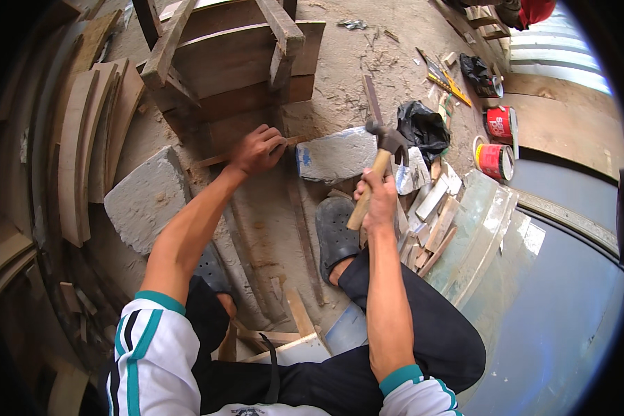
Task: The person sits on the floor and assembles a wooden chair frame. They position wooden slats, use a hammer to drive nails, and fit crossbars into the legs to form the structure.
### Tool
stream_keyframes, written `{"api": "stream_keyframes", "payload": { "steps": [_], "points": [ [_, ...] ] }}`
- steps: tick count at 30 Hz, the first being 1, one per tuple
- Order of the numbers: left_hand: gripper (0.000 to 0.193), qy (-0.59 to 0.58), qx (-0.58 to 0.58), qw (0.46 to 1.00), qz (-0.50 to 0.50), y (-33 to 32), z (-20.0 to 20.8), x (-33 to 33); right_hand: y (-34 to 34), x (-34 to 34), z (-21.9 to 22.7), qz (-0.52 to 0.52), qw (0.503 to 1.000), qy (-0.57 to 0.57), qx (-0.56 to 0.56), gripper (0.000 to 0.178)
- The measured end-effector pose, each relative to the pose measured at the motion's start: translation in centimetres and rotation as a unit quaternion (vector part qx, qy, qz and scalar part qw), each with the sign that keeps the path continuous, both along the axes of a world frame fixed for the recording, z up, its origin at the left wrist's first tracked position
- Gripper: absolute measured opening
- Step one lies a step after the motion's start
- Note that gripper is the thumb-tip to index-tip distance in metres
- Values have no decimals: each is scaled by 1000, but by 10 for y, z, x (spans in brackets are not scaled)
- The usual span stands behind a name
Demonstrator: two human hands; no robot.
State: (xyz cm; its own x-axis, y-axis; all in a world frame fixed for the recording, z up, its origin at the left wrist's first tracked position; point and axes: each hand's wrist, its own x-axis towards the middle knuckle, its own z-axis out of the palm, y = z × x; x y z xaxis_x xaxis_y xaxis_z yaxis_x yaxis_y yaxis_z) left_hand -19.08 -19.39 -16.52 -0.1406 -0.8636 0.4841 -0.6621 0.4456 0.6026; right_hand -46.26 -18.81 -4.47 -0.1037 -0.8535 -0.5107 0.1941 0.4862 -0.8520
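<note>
My right hand [376, 201] is wrapped round the wooden handle of a claw hammer [361, 210], whose dark metal head points up and away from me. My left hand [260, 149] is closed, with fingers pinched together beside a thin wooden strip [300, 139] at the low edge of a wooden frame [230, 59]. What those fingers hold, if anything, is hidden. The frame has plank panels and thick legs. A whitish block [336, 154] sits between my two hands, and a larger grey block [149, 201] is left of my left forearm.
Curved boards [83, 149] lean at the left. Wood offcuts [437, 222] and a black plastic bag [423, 128] lie right of the hammer. Red cans [496, 161] stand farther right, near a yellow tool [451, 82]. Glass sheets [475, 236] lie by my right knee. My clog [334, 232] rests between.
</note>
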Motion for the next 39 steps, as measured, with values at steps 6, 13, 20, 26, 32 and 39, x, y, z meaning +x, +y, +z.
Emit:
{"api": "stream_keyframes", "payload": {
  "steps": [6,13,20,26,32,39],
  "points": [
    [9,-20,5,1000,-1,-2,5,-2,40,45,-39,78,932,334,-115,41],
    [12,-38,9,999,11,-2,-1,-2,37,74,-39,150,896,388,-156,24],
    [12,-35,6,999,13,-2,-2,-2,36,75,-41,122,961,246,-26,25],
    [12,-10,19,1000,6,-1,0,-2,45,79,-40,154,906,358,-164,30],
    [12,-12,7,1000,3,-3,2,-2,34,90,-37,242,884,364,-166,30],
    [9,-9,9,1000,4,-1,-3,-1,26,95,-28,223,875,347,-252,30]
  ]
}}
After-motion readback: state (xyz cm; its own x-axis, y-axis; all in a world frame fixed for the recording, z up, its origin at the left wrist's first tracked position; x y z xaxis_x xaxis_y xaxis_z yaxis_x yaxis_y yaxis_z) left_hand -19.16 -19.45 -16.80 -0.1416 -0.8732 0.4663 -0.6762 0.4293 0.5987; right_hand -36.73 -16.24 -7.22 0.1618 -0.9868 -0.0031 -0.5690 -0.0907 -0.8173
